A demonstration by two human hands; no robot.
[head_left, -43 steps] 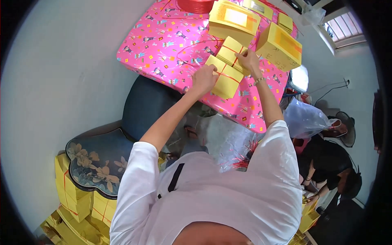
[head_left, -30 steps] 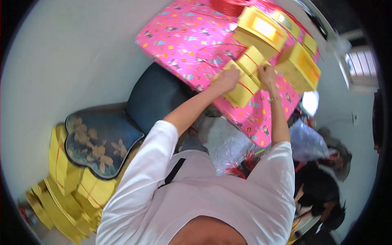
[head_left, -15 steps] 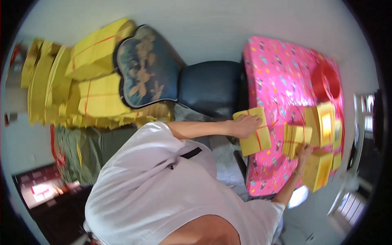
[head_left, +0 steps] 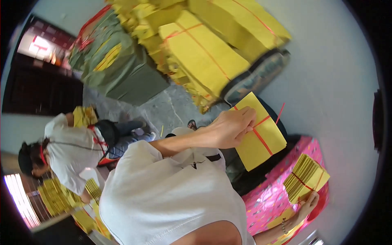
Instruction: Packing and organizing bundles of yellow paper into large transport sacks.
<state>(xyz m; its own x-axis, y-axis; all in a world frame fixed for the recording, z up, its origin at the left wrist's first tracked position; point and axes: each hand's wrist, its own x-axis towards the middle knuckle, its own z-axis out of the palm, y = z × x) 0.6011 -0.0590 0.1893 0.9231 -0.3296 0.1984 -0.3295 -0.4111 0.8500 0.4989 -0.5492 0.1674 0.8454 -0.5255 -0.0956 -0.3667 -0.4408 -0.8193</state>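
Note:
My left hand [head_left: 237, 126] is closed at the red ties of a yellow paper bundle [head_left: 265, 145], which is held up over the dark chair seat. A loose end of red tie sticks out past its far edge. On the right, the fingers of my right hand [head_left: 308, 206] are closed on the near edge of a second yellow paper bundle [head_left: 308, 177], also bound with red ties. Its many layers show along the side. This one is above the pink patterned table cover [head_left: 261, 200]; whether it touches the cover I cannot tell.
Large tied yellow paper stacks [head_left: 204, 53] rise ahead, against a patterned chair back [head_left: 257, 77]. A grey-green wrapped pile [head_left: 126, 73] stands at left. Another person [head_left: 77, 143] is bending over yellow bundles [head_left: 57, 196] at far left. A red basket [head_left: 320, 208] is partly hidden behind my right hand.
My view has swung left, bringing the other person into sight. The left bundle has come up off the pink cover in my left hand. My right hand stays with the other bundle.

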